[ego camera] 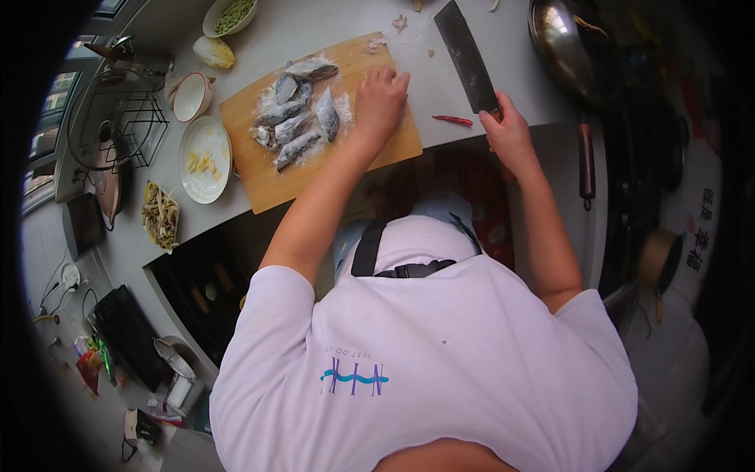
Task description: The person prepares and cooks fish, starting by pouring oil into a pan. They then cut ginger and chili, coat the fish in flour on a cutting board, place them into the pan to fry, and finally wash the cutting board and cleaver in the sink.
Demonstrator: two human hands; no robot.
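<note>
My right hand [512, 134] grips the handle of a dark-bladed cleaver [466, 58], whose blade lies over the counter and points away from me. A dried red chili [453, 120] is on the counter just left of that hand. My left hand [382, 101] is over the right part of a wooden cutting board [262, 186], fingers curled; whether anything is in them is hidden. Several flour-dusted fish pieces [289, 127] lie on the board to its left, amid loose white flour. Small pale scraps [375, 43] sit near the board's far right corner.
Left of the board are a plate with yellowish pieces [187, 131], a red-rimmed white bowl [190, 105], a napa cabbage piece [213, 53] and a bowl of green beans [207, 26]. A wok [560, 47] stands right, its handle [586, 159] towards me. Garlic [400, 22] lies beyond the board.
</note>
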